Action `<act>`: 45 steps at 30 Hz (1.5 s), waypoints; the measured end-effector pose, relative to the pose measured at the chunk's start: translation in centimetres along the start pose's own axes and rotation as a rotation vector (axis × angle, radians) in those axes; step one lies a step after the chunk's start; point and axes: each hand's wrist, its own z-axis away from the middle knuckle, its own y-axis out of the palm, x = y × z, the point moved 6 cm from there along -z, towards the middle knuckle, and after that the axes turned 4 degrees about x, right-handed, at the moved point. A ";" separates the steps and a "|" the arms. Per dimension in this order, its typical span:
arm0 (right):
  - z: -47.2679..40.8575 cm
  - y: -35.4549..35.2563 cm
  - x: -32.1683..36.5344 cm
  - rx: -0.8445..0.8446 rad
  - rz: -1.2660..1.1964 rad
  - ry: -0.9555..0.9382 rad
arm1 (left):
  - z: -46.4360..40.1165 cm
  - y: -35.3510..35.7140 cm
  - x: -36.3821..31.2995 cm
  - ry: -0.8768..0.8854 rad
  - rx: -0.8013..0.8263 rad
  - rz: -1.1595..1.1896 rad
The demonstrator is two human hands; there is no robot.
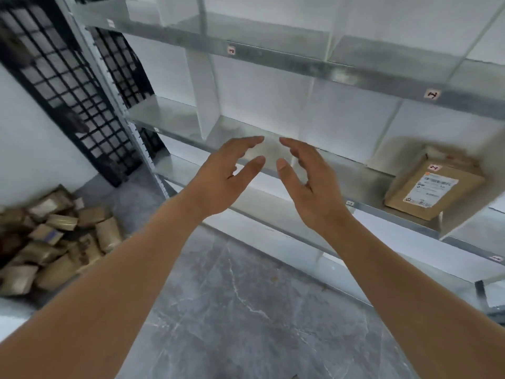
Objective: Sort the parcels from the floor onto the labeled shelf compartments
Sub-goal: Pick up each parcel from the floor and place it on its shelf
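Observation:
My left hand (pixel 226 176) and my right hand (pixel 306 181) are raised side by side in front of the metal shelf (pixel 273 54), palms facing each other, fingers relaxed and holding nothing. Their fingertips nearly meet before a middle compartment. A brown cardboard parcel (pixel 434 187) with a white shipping label lies in a compartment at the right, well apart from both hands. A heap of several brown parcels (pixel 54 239) lies on the floor at the lower left. Small labels (pixel 434 94) mark the shelf edges.
White dividers (pixel 203 91) split the shelf into compartments. Black wire grid panels (pixel 62 77) lean against the wall at the left. Grey marbled floor (pixel 232 310) spreads below my forearms. The image is blurred.

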 end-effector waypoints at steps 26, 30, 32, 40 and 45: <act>-22.5 62.7 9.7 0.812 -0.295 -0.050 | 13.1 -39.2 47.5 -0.746 -0.405 -0.193; -24.8 70.9 8.7 0.896 -0.310 0.053 | 14.1 -42.1 54.6 -0.904 -0.465 -0.108; -26.1 75.0 8.2 0.943 -0.290 0.089 | 14.2 -43.6 58.2 -0.949 -0.474 -0.081; -31.0 93.6 6.3 1.022 -0.192 0.194 | 13.7 -50.4 76.3 -1.058 -0.444 0.049; -31.3 106.7 2.4 1.089 -0.156 0.287 | 14.7 -53.2 88.9 -1.139 -0.430 0.100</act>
